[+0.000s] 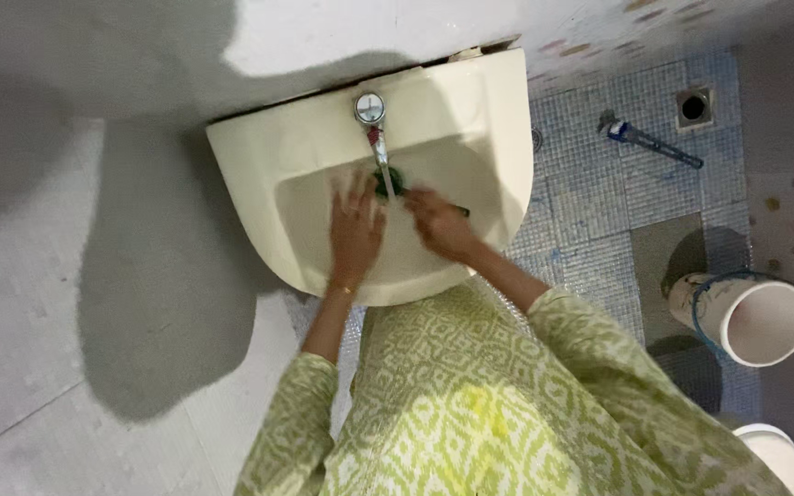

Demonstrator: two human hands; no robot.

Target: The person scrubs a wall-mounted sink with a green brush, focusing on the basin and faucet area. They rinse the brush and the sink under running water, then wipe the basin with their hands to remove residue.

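Note:
Both my hands are inside a cream wall-mounted washbasin [470,101], under its chrome tap [372,124]. My left hand [357,225] lies flat and a little blurred, fingers toward a dark green thing [391,180] at the basin's middle. My right hand [440,223] is closed around a thin dark stick-like thing [459,210] that pokes out to the right. Whether the green thing is joined to the stick is hidden by the hands. Green-and-white patterned sleeves cover both my arms.
Grey wall fills the left side. Blue mosaic floor tiles [590,184] lie to the right, with a floor drain [693,107] and a blue-handled hose sprayer [647,140]. A white bucket [755,317] stands at the right, another white container [774,450] below it.

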